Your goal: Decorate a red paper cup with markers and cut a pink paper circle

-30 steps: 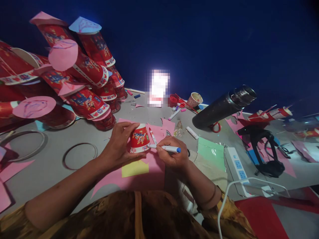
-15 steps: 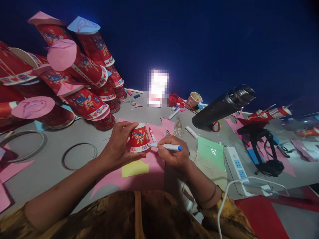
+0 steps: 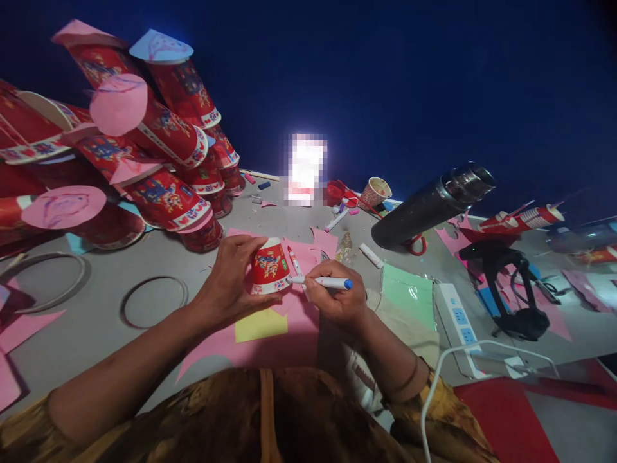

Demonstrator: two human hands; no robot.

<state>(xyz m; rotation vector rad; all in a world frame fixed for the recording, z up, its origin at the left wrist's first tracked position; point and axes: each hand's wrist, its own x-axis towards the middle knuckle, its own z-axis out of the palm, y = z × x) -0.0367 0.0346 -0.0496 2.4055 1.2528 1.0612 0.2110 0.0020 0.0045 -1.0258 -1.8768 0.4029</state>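
A red printed paper cup (image 3: pixel 270 265) is upside down in my left hand (image 3: pixel 234 273), thumb along its lower rim and fingers over its top. Between the fingers of my right hand (image 3: pixel 336 292) is a white marker (image 3: pixel 328 283) with a blue end, its tip at the cup's white patterned rim band. Beneath the hands lie pink paper (image 3: pixel 284 347) and a yellow paper piece (image 3: pixel 261 325). Just behind the cup is a red and white marker (image 3: pixel 294 260).
Red cups (image 3: pixel 166 193) with paper tops are stacked at the left, near a grey ring (image 3: pixel 153 302). To the right are a dark thermos (image 3: pixel 429 209), a green sheet (image 3: pixel 407 292), a power strip (image 3: pixel 460 325) and a black strap frame (image 3: pixel 511 289). A bright blurred screen (image 3: pixel 306 168) stands behind.
Almost nothing differs. The marker tip stays at the cup's rim band, and both hands keep their hold; the whole view has shifted very slightly.
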